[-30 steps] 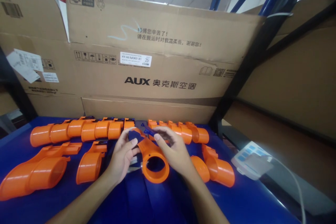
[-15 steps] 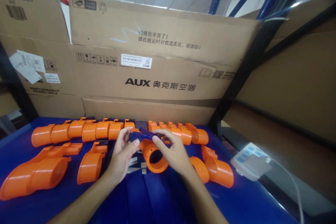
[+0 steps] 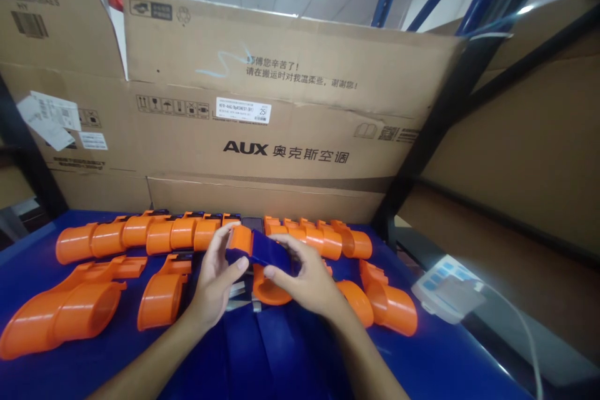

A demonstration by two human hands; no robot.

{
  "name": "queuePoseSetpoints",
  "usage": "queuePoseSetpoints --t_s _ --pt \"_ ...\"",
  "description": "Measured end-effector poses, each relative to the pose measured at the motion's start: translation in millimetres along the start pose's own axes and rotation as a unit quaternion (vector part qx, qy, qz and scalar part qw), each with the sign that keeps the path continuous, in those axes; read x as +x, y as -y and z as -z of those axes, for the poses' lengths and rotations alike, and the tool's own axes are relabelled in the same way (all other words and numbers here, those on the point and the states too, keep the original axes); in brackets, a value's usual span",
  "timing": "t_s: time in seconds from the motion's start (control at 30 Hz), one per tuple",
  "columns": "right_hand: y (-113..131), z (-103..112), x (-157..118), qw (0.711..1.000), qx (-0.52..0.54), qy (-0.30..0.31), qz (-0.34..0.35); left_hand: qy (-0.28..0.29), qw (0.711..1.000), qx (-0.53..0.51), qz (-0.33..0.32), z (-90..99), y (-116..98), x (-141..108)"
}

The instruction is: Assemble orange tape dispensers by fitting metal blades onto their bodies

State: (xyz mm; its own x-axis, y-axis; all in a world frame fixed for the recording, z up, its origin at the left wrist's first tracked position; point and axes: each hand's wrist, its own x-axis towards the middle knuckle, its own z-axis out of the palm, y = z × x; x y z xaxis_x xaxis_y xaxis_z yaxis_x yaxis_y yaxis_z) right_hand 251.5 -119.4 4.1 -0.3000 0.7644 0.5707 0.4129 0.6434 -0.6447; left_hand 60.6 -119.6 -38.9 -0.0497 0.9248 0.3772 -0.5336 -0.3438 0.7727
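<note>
An orange-and-blue plastic tape dispenser is held between my two hands, over the middle of the table. My left hand pinches its left end, where an orange piece sits over dark blue, with thumb in front and fingers behind. The broad dark blue part lies under the fingers and thumb of my right hand, which is closed around the right side. Below the blue part hangs the orange ring, partly covered by my right thumb. Small light grey strips lie on the table just under it.
Rows of orange dispenser bodies, several with dark blue parts, stand on the blue table at left and right. A cardboard sheet rises behind. At right lies a white box with a cable, beside a black rack post.
The tape dispenser has been tilted in my hands. More of its blue face and left orange piece shows, and the ring's opening has turned out of sight.
</note>
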Motion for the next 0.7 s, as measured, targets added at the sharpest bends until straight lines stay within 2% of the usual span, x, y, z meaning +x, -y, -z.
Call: queuePoseSetpoints --t_s 0.17,0.33,0.53,0.7 --pt "-3.4 -0.4 1.0 0.990 -0.103 -0.044 0.081 -0.008 1.000 0.026 0.006 1.2 -0.2 6.0" --pt "-6.0 -1.8 0.0 0.980 -0.140 -0.053 0.134 -0.026 0.998 0.063 -0.009 4.1 2.4 10.1" --pt "-6.2 -4.4 -1.1 0.976 -0.147 -0.056 0.151 -0.054 0.993 0.098 -0.033 5.2 4.0 9.0" --pt "-6.2 -5.7 -1.6 0.975 -0.148 -0.058 0.153 -0.056 0.993 0.099 -0.042 4.5 4.2 8.9"
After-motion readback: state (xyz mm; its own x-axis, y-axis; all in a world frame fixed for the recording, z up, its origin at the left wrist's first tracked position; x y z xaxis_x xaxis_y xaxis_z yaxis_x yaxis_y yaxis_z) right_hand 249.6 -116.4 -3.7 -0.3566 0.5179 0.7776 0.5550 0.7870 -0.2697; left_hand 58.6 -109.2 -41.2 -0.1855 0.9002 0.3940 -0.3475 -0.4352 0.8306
